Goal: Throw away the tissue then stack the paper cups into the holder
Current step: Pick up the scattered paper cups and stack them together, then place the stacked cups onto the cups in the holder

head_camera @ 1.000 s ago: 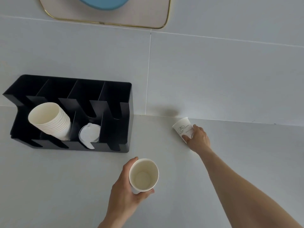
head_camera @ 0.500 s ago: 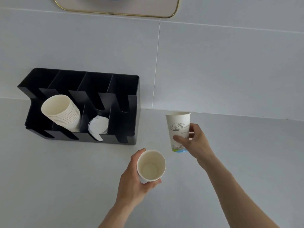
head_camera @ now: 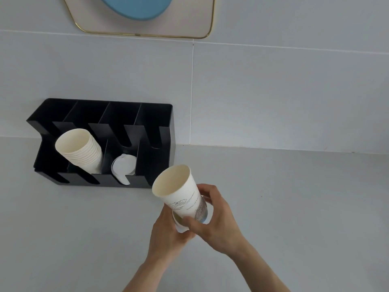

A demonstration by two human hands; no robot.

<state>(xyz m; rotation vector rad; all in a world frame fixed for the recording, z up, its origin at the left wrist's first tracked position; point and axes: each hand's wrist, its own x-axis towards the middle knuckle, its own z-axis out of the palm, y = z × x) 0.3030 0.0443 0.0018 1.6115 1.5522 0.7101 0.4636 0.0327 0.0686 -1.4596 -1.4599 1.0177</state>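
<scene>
Right hand: your right hand wraps its fingers around the lower part of the printed cup, gripping it tilted, mouth up and leaning left.
Left hand: your left hand closes around the plain cup, mostly hidden beneath the printed one.
Cups: the printed cup's base sits in the mouth of the plain cup; how deep, you cannot tell.
Holder: the black holder stands on the counter against the wall, just left of your hands.
Stack: a cup stack leans in the holder's second slot from the left.
Lids: white lids sit in the next slot to the right.
Tissue: not visible.
</scene>
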